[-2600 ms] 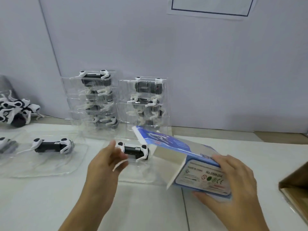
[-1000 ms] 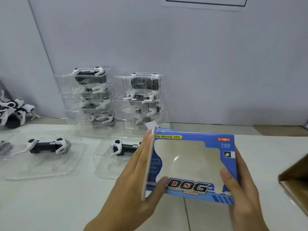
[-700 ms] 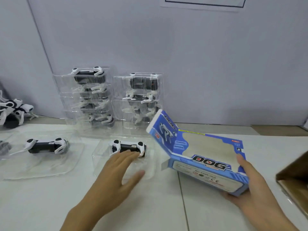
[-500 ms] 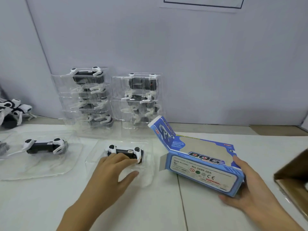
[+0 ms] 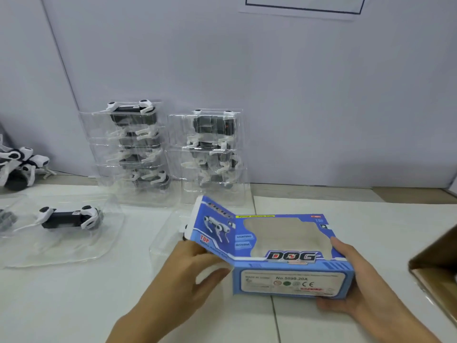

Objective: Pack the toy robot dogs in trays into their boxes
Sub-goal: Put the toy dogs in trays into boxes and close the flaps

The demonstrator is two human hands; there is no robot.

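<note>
A blue windowed "DOG" box (image 5: 291,258) lies on the white table, its left end flap raised. My right hand (image 5: 356,283) grips its right end, thumb on top and fingers under the near side. At the open left end, my left hand (image 5: 190,266) holds a clear tray (image 5: 163,233) with a black-and-white toy dog in it. The flap and my hand hide most of the dog and my fingertips. The tray's right side sits at the box's opening.
Two stacks of clear trays with dogs, the left stack (image 5: 133,149) and the right stack (image 5: 212,149), stand against the back wall. Another tray with a dog (image 5: 69,219) lies at left, loose dogs (image 5: 19,167) beyond it. An open cardboard carton (image 5: 435,268) is at the right edge.
My left hand left the box, landed on the dog's tray and has moved it right to the box's open end. My right hand laid the box down flat, window up.
</note>
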